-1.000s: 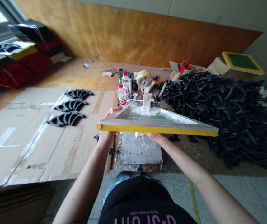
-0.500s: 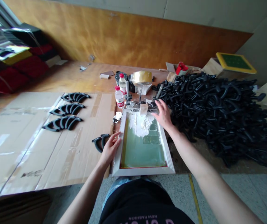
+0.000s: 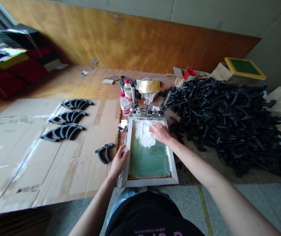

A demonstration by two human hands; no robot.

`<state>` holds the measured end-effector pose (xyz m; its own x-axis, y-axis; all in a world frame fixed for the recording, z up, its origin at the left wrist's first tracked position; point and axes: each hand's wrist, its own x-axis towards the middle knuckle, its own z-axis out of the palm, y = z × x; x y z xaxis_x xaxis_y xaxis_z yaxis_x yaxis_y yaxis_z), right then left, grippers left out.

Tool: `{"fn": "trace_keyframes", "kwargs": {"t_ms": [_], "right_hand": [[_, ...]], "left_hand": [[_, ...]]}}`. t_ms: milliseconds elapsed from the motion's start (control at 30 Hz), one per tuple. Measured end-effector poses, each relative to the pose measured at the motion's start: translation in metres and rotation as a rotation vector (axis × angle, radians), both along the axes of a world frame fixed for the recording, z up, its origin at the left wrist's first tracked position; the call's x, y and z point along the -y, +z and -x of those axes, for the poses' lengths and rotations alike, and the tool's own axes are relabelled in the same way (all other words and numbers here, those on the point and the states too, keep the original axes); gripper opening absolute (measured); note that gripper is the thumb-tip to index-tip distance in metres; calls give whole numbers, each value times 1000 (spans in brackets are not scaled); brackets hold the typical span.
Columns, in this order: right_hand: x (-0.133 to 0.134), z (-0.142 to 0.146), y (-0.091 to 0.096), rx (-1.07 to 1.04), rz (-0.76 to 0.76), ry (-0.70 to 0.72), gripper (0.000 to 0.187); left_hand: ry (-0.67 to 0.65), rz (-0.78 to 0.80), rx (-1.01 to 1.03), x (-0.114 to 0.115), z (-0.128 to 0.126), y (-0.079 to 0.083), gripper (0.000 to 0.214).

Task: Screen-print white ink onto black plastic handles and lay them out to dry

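1. White paste (image 3: 146,140) lies in a thick smear on the far part of a green screen (image 3: 149,165), inside a pale metal frame (image 3: 152,181). The frame lies flat on the bench, its long axis running away from the person, its far end at a clamp (image 3: 147,114).

2. The right hand (image 3: 161,133) reaches in over the frame's right rail, fingers bent down at the right edge of the paste. Most of the smear lies to the left of the fingertips and a little nearer the person. Whether the fingers close on something, I cannot tell (the hand hides what is under it).

3. The left hand (image 3: 119,160) is at the left rail, roughly midway along it, with bent fingers touching the outer side. I cannot tell whether it grips the rail or merely rests there.

4. The relation that matters: the right hand is much the nearer to the paste, at the far end, while the left hand sits closer to the person. Bare green screen stretches along the long axis from the smear to the near rail.

5. Two black handles (image 3: 108,153) lie on cardboard (image 3: 87,173) just left of the left hand; a heap of black handles (image 3: 226,111) fills the bench to the right. Two bottles (image 3: 124,106) stand left of the clamp.
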<state>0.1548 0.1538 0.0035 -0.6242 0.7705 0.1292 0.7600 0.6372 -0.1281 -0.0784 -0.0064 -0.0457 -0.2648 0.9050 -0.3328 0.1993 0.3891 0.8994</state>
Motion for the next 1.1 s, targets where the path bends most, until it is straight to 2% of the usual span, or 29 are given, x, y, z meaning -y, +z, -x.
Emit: {"fn": "trace_keyframes", "kwargs": {"t_ms": [133,200,267,367,433,533,600,633,767,833,900,967,1000,1067,1100], "right_hand": [[25,-8,6,2,52,400,16],[25,-11,13,-15,98,480,12],[20,-10,18,-49,116,422,9],[19,-6,12,-83,34,259,13],[26,-6,4,-88,-4,274,17],[32,-9,-1,-135,48,350,13],[23,-6,5,-193,86,282,9],[13,-3,10,-222,93,221,16],[-40,0,32,-260,28,-41,59],[-63,-15,39,-287,-32,-163,61],[-74,-42,38,-365,-72,-314,51],[-72,-70,27,-432,-47,-469,37],[-65,-80,19,-441,-6,-502,32],[-45,-89,-2,-427,92,-468,25],[-32,-87,-13,-413,134,-402,25]], "left_hand": [[3,-1,27,0,-1,-2,67],[15,-13,46,1,-2,-2,67],[27,-23,62,1,-4,1,67],[38,-16,73,1,-5,7,69],[50,-3,85,1,-6,10,70],[70,7,99,0,-7,14,72],[74,7,104,1,-6,19,73],[72,8,110,1,-6,23,74],[75,-21,150,2,-2,55,73],[99,-75,123,-1,0,76,62],[122,-136,127,-11,1,96,56],[165,-237,221,-27,-1,114,54],[183,-311,275,-37,-2,122,52],[204,-437,362,-56,-6,134,48],[208,-470,392,-64,-9,137,48]]}}
